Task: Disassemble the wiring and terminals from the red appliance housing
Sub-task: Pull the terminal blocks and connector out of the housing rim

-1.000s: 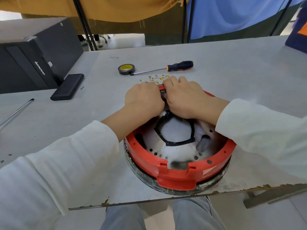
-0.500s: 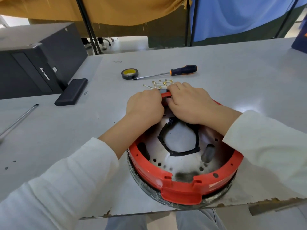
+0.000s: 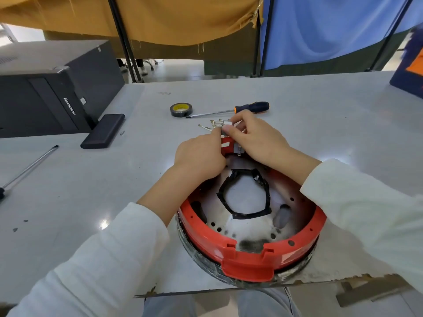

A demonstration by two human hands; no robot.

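Observation:
The round red appliance housing (image 3: pixel 249 256) lies open side up on the grey table, its metal floor ringed by black tape (image 3: pixel 245 195). At its far rim sits a small grey terminal block (image 3: pixel 238 148). My left hand (image 3: pixel 201 154) is curled at the red rim beside that block, fingertips on it. My right hand (image 3: pixel 254 137) is raised over the far rim and pinches a small white terminal piece (image 3: pixel 227 123) between thumb and forefinger. A pile of small brass terminals (image 3: pixel 211 125) lies on the table just beyond the hands.
A screwdriver (image 3: pixel 242 109) with a black and orange handle and a roll of black tape (image 3: pixel 181 109) lie behind the housing. A black computer case (image 3: pixel 45 88) and a flat black box (image 3: pixel 103 131) stand at the left, with a metal rod (image 3: pixel 29 165) near the left edge.
My right hand has lifted off the far rim and now pinches a small white piece above it. My left hand stays at the rim. The camera has drawn closer.

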